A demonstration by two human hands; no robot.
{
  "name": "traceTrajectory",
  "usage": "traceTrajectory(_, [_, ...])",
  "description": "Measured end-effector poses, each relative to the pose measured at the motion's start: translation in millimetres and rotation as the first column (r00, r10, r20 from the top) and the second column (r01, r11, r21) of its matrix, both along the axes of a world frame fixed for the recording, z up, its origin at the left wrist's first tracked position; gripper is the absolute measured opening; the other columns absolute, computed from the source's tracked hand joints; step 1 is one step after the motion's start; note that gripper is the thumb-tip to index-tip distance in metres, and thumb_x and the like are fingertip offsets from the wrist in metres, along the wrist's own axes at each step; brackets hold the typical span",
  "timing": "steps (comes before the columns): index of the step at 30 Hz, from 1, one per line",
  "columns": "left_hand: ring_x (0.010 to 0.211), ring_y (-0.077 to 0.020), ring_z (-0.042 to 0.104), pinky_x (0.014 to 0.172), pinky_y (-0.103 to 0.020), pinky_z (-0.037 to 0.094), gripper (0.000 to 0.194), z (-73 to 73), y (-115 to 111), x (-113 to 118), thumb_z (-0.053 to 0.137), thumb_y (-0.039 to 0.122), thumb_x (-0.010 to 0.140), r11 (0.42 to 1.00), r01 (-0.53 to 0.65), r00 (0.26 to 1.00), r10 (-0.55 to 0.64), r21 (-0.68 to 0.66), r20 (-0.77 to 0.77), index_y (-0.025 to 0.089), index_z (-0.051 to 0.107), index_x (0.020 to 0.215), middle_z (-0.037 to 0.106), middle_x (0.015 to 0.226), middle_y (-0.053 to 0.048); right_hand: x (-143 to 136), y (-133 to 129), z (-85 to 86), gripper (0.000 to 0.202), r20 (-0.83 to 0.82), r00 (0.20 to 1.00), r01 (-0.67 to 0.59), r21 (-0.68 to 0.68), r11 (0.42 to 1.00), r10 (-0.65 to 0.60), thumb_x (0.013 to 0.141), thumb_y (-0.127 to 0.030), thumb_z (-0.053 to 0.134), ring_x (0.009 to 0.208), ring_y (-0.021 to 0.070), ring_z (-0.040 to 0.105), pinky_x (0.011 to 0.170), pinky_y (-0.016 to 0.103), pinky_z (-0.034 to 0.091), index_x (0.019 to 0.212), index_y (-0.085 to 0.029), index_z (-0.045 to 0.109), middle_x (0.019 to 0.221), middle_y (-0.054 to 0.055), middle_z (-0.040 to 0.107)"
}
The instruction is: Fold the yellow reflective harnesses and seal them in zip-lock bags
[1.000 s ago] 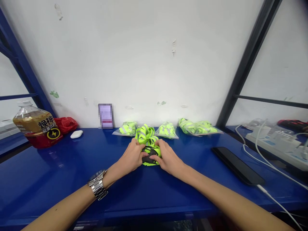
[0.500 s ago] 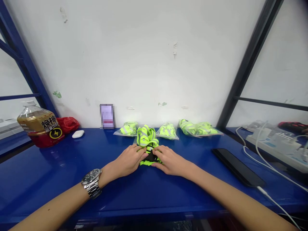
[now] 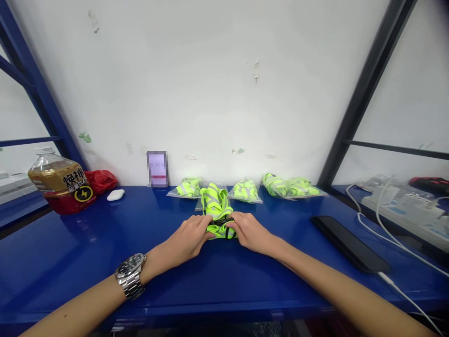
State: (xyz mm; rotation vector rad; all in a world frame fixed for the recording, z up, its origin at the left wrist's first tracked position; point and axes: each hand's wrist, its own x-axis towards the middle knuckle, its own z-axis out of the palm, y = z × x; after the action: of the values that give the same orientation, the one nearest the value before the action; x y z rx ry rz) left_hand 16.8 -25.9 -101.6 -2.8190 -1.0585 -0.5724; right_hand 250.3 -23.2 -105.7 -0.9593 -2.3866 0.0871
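Note:
A neon-yellow reflective strap [image 3: 214, 199] with silver stripes lies bunched in loops in front of me. Across its near part runs a black buckle or strap piece [image 3: 221, 221]. My left hand [image 3: 191, 236] is closed, pinching the left end of this black piece between thumb and fingers. From the other side my right hand [image 3: 253, 233] grips the right end, with its thumb against the yellow webbing. Parts of the black piece are covered by my fingertips. A clear plastic bag [image 3: 199, 205] shows partly behind the strap.
Several bagged yellow straps [image 3: 244, 191] lie along the wall. On the left are a large drink bottle [image 3: 63, 180], a red plastic bag [image 3: 101, 181] and a white case [image 3: 115, 195]. A phone [image 3: 351, 243] with its cable and a power strip [image 3: 409, 210] are on the right.
My hands have turned from lying over the black piece to pinching its two ends. The black piece now sits farther from me and edge-on, with more yellow webbing showing below it.

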Motion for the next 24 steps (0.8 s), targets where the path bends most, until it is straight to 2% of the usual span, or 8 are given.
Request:
traceTrajectory(3, [0.089,-0.0238,0.056,0.074,-0.035,0.045,0.017,-0.9,0.6,4.5,0.036,0.019,0.095,1.000,-0.003,0.999,0.004,0.029,-0.046,0.017,0.046,0.109,0.060,0.098,-0.010,0.8,-3.5,0.8,0.024,-0.058,0.998,-0.010,-0.074,0.997,0.006,0.100,-0.028,0.030,0.070,0.0153,0.049,0.068,0.030,0.043,0.084,-0.019,0.046,0.080,0.003,0.052])
traceTrajectory(5, [0.087,-0.0237,0.055,0.073,-0.034,0.045,0.023,-1.2,3.0,7.7,0.037,0.006,0.087,0.999,-0.017,0.998,0.019,0.033,-0.061,0.018,0.046,0.105,0.060,0.095,-0.009,1.4,-7.9,4.5,0.026,-0.073,0.997,-0.007,-0.117,0.993,-0.002,0.100,-0.034,0.029,0.081,0.0169,0.050,0.077,0.033,0.046,0.086,-0.019,0.045,0.087,0.005,0.052])
traceTrajectory(10, [0.088,-0.0226,0.058,0.074,-0.031,0.045,0.038,-1.4,11.7,11.2,0.039,-0.001,0.074,0.997,-0.079,0.997,0.079,0.000,-0.005,0.020,0.046,0.105,0.060,0.094,-0.008,5.5,-14.0,13.0,0.041,-0.059,0.998,0.020,-0.235,0.972,-0.034,0.088,-0.056,0.050,0.097,0.0216,0.052,0.085,0.038,0.048,0.106,-0.019,0.050,0.106,0.009,0.050])
traceTrajectory(12, [0.081,-0.0217,0.059,0.069,-0.029,0.045,0.036,-0.7,14.8,10.9,0.041,0.001,0.075,0.995,-0.092,0.996,0.092,-0.032,0.013,0.020,0.045,0.106,0.061,0.089,-0.007,8.5,-14.5,10.8,0.060,-0.050,0.998,0.025,-0.269,0.963,-0.040,0.083,-0.059,0.056,0.107,0.0246,0.052,0.089,0.041,0.048,0.128,-0.021,0.042,0.116,0.011,0.050])
traceTrajectory(15, [0.074,-0.0211,0.060,0.063,-0.027,0.042,0.033,0.8,17.4,10.0,0.043,0.003,0.077,0.994,-0.087,0.995,0.090,-0.067,0.033,0.020,0.044,0.106,0.062,0.086,-0.006,12.4,-14.4,2.4,0.103,-0.007,0.999,0.038,-0.255,0.966,-0.041,0.069,-0.063,0.069,0.122,0.0320,0.047,0.094,0.046,0.045,0.147,-0.023,0.015,0.133,0.015,0.044])
traceTrajectory(17, [0.073,-0.0216,0.061,0.062,-0.027,0.041,0.031,1.5,17.5,9.6,0.043,0.004,0.078,0.995,-0.079,0.996,0.081,-0.064,0.037,0.020,0.044,0.104,0.061,0.085,-0.006,12.3,-12.9,-2.7,0.091,-0.011,0.999,0.040,-0.198,0.979,-0.043,0.077,-0.058,0.064,0.120,0.0317,0.049,0.092,0.045,0.046,0.147,-0.022,0.017,0.132,0.016,0.048])
traceTrajectory(20, [0.072,-0.0211,0.061,0.061,-0.026,0.040,0.029,3.4,16.0,10.2,0.041,0.003,0.078,0.996,-0.059,0.998,0.061,-0.070,0.032,0.019,0.045,0.102,0.061,0.084,-0.006,6.8,-8.3,-3.6,0.040,-0.075,0.996,0.030,-0.122,0.992,-0.040,0.094,-0.039,0.046,0.099,0.0251,0.061,0.079,0.035,0.048,0.129,-0.019,0.042,0.109,0.012,0.062])
traceTrajectory(24, [0.072,-0.0225,0.060,0.061,-0.027,0.039,0.028,11.5,15.4,13.1,0.043,0.009,0.081,0.984,-0.109,0.994,0.111,-0.143,0.008,0.019,0.048,0.107,0.061,0.080,-0.005,-3.0,-1.0,6.4,0.014,-0.092,0.988,0.106,-0.151,0.983,-0.121,0.094,-0.029,0.045,0.064,0.0189,0.059,0.057,0.026,0.036,0.097,-0.018,0.053,0.074,0.003,0.063])
